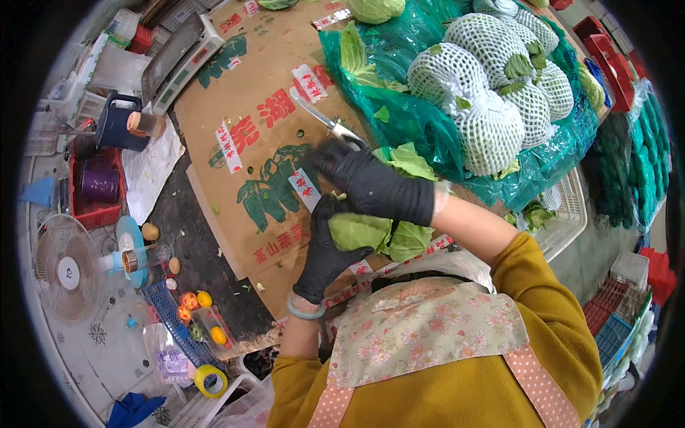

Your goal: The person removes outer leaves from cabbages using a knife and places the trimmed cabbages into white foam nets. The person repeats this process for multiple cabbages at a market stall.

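Observation:
Both my hands wear black gloves above a flattened cardboard sheet [214, 176]. My left hand [332, 257] has its thumb and fingers around the side of a green cabbage [359, 231]. Over the cabbage's far end, my right hand [364, 179] is blurred and bent, with a knife [313, 109] at it; the white handle runs in under the glove and the blade points away to the upper left. Most of the handle and the fingertips are hidden. Loose cabbage leaves [409, 160] lie beside my right wrist, and another leafy piece [411, 241] is against the cabbage near my apron.
Cabbages in white foam nets [489, 134] are piled on green plastic film [417, 128] at the right. A bare cabbage [376, 8] sits at the far edge. On the left are a weighing scale [184, 61], a dark blue jug [119, 120], a fan [68, 273] and yellow tape [210, 381].

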`<move>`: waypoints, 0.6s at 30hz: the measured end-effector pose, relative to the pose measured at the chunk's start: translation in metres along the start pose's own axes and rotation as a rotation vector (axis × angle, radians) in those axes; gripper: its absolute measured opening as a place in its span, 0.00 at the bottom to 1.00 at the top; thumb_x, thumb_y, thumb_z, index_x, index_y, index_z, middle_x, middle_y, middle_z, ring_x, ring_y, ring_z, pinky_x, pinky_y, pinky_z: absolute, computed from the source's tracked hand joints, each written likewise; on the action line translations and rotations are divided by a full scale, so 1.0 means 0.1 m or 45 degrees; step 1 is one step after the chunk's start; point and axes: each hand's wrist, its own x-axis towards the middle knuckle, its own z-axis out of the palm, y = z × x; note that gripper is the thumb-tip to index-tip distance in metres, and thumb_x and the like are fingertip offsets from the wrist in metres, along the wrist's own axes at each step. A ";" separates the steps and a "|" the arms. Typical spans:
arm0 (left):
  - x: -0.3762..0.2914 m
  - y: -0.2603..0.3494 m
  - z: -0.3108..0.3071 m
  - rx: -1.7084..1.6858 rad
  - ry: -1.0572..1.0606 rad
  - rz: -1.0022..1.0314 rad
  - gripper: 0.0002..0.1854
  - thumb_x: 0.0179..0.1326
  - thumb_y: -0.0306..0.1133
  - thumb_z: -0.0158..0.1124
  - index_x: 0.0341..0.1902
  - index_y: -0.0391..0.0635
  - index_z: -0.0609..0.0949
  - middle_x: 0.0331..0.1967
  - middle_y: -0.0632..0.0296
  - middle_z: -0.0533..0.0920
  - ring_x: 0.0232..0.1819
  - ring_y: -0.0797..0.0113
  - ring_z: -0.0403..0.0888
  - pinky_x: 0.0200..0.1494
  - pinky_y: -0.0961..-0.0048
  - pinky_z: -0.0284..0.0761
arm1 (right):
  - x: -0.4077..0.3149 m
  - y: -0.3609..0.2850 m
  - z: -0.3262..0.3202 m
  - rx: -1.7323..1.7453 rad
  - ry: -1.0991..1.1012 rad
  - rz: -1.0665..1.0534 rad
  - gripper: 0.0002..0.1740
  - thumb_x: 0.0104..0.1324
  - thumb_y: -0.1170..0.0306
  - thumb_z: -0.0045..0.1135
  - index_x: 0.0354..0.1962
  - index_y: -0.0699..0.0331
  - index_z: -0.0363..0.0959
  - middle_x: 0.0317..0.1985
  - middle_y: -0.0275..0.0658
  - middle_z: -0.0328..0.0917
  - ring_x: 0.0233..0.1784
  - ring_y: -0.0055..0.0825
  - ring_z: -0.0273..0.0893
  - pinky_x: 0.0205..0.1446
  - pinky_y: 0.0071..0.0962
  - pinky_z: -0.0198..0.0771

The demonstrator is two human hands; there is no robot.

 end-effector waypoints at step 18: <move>-0.04 -0.68 -0.26 -0.948 0.369 -0.040 0.43 0.52 0.47 0.67 0.68 0.40 0.62 0.63 0.56 0.68 0.65 0.61 0.66 0.67 0.64 0.62 | -1.79 -0.02 0.03 -0.129 -0.273 0.360 0.22 0.50 0.66 0.57 0.46 0.59 0.77 0.56 0.42 0.71 0.59 0.44 0.66 0.62 0.46 0.56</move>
